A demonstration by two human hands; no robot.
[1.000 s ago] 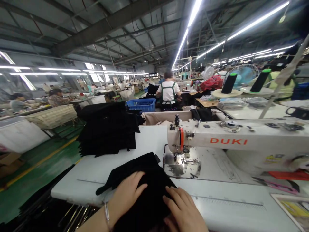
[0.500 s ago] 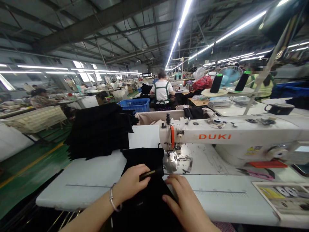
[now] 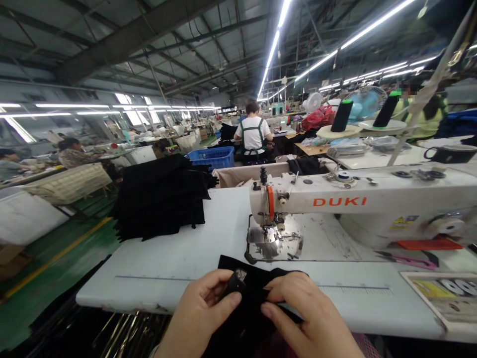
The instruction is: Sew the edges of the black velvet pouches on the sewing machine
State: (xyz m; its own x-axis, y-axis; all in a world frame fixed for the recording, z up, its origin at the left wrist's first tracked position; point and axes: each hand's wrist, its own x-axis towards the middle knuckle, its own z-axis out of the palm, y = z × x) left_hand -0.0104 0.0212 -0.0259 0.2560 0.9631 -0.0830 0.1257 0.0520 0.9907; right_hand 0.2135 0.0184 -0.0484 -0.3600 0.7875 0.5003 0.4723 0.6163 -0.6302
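Note:
A piece of black fabric (image 3: 257,278) is held between my two hands at the front edge of the sewing machine table. My left hand (image 3: 203,308) is closed, thumb against fingers, round a small dark object (image 3: 236,284) with a pale, shiny patch at its top; its kind is unclear. That object lies against the left side of the fabric. My right hand (image 3: 309,308) pinches the fabric between thumb and fingertips. Beyond the hands stands a white sewing machine (image 3: 357,199), its needle area (image 3: 266,233) apart from the fabric.
A tall stack of black fabric pieces (image 3: 160,199) lies on the table's left. Pink-handled snips (image 3: 417,258) and a parts tray (image 3: 439,298) are at the right. Behind are thread cones (image 3: 341,117), a mug (image 3: 450,153), a blue crate (image 3: 212,156) and a seated person (image 3: 253,132).
The fabric has come away from the needle area towards me, and its far end is now gathered up. My right hand went from lying on it to pinching it; my left hand moved nearer.

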